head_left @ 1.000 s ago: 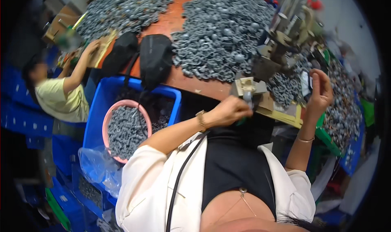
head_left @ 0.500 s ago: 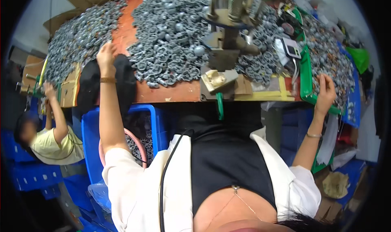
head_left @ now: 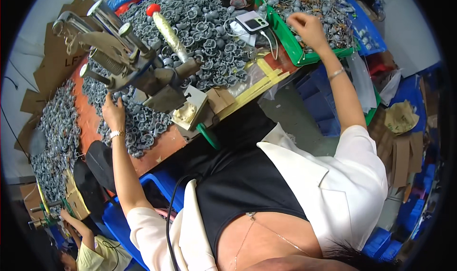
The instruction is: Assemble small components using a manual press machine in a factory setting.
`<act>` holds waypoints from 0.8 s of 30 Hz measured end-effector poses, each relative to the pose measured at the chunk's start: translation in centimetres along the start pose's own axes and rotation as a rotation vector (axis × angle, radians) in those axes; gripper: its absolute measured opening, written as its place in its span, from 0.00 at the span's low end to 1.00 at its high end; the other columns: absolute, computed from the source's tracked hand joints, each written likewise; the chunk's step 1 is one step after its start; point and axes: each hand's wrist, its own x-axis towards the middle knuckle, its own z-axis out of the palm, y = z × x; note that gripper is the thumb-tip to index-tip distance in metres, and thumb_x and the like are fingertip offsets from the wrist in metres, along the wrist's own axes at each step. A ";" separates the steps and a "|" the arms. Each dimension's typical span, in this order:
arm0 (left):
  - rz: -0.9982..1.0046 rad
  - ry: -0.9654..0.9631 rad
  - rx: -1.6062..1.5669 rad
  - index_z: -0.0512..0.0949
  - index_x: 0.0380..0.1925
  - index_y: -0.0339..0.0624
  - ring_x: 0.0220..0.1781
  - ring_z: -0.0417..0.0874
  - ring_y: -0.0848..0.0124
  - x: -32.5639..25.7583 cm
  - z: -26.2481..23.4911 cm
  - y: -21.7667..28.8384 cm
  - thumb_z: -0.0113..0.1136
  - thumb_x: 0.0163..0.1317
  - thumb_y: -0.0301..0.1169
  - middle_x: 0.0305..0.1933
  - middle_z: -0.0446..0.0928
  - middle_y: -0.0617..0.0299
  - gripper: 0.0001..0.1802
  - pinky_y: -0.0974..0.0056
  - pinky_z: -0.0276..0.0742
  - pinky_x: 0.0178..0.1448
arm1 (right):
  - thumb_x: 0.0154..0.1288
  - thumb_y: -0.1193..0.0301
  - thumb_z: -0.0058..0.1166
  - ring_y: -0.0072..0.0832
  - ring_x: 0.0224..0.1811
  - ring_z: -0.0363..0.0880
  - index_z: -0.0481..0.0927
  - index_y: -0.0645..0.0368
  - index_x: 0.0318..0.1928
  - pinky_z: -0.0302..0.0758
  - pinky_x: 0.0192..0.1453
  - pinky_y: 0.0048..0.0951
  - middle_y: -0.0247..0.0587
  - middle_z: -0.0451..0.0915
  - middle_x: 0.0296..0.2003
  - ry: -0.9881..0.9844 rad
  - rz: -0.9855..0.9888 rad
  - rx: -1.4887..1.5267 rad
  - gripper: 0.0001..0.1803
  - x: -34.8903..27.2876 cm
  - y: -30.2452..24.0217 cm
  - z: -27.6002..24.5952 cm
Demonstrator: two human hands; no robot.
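My left hand (head_left: 113, 114) reaches to the left edge of a heap of grey plastic parts (head_left: 209, 47), its fingertips at the parts and the index finger and thumb apart. My right hand (head_left: 309, 30) is over the left side of a green tray (head_left: 285, 35) of small grey pieces with thin wires (head_left: 314, 2). Its fingers are curled together; anything between them is too small to make out. Between my hands stands a metal hand press (head_left: 138, 66) with a red-knobbed, wrapped lever (head_left: 166, 33). A cream-coloured fixture (head_left: 184, 114) sits under the press, with nothing seen on it.
A green handle (head_left: 208, 136) juts from the table's front edge. A white device (head_left: 251, 21) with a cable lies beside the tray. Another heap of parts (head_left: 57, 133) is at the left, where a person in a yellow shirt (head_left: 100, 254) works. A blue bin (head_left: 121, 223) stands below.
My view has turned, so the press and table appear farther left and tilted. My left hand has moved from the bare strip to the grey heap's edge. My right hand's fingers have curled in.
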 end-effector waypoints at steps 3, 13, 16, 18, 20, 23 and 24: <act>0.076 0.048 -0.106 0.77 0.43 0.39 0.34 0.82 0.54 -0.3 0.5 -0.5 0.62 0.57 0.36 0.31 0.81 0.50 0.16 0.56 0.74 0.38 | 0.60 0.64 0.56 0.34 0.30 0.83 0.84 0.54 0.36 0.77 0.34 0.34 0.39 0.84 0.29 0.237 0.076 -0.218 0.10 4.5 7.0 -0.5; 0.155 0.189 -0.077 0.77 0.32 0.32 0.37 0.78 0.46 0.3 -0.4 2.6 0.60 0.55 0.35 0.32 0.78 0.44 0.14 0.51 0.73 0.45 | 0.61 0.61 0.57 0.44 0.48 0.74 0.82 0.56 0.36 0.73 0.49 0.50 0.45 0.79 0.36 0.079 0.048 -0.887 0.12 10.7 14.1 0.9; 0.070 0.206 -0.257 0.77 0.34 0.33 0.34 0.77 0.55 -0.5 -0.5 2.3 0.60 0.55 0.32 0.30 0.79 0.50 0.12 0.56 0.72 0.42 | 0.58 0.61 0.57 0.42 0.43 0.75 0.79 0.56 0.27 0.70 0.47 0.52 0.44 0.78 0.28 0.126 0.007 -0.776 0.12 10.2 13.7 0.6; -0.071 0.130 -0.663 0.78 0.37 0.35 0.28 0.75 0.75 -1.0 -1.5 3.1 0.59 0.62 0.30 0.30 0.79 0.63 0.09 0.69 0.69 0.34 | 0.58 0.61 0.56 0.40 0.39 0.76 0.77 0.57 0.23 0.69 0.46 0.52 0.42 0.77 0.24 0.114 0.017 -0.697 0.13 9.7 12.6 -0.3; -0.144 0.068 -1.097 0.78 0.37 0.38 0.29 0.73 0.81 -1.2 -1.7 2.8 0.59 0.63 0.29 0.31 0.79 0.66 0.06 0.73 0.68 0.34 | 0.55 0.63 0.55 0.39 0.27 0.76 0.72 0.57 0.16 0.69 0.44 0.51 0.39 0.71 0.14 -0.095 0.086 -0.638 0.16 8.9 11.9 -1.5; -0.359 0.050 -1.482 0.75 0.44 0.38 0.33 0.77 0.78 -2.7 -2.3 3.1 0.56 0.64 0.26 0.36 0.78 0.64 0.09 0.74 0.73 0.37 | 0.51 0.62 0.55 0.40 0.29 0.76 0.73 0.58 0.17 0.67 0.51 0.50 0.42 0.77 0.20 -0.227 0.117 -0.571 0.14 5.9 8.8 -2.8; -0.533 0.017 -1.714 0.73 0.47 0.37 0.34 0.78 0.76 -3.1 -2.8 3.3 0.56 0.64 0.25 0.38 0.78 0.62 0.12 0.73 0.75 0.37 | 0.53 0.66 0.53 0.39 0.25 0.75 0.69 0.58 0.14 0.68 0.49 0.52 0.40 0.74 0.16 -0.294 0.112 -0.494 0.15 4.5 7.5 -3.1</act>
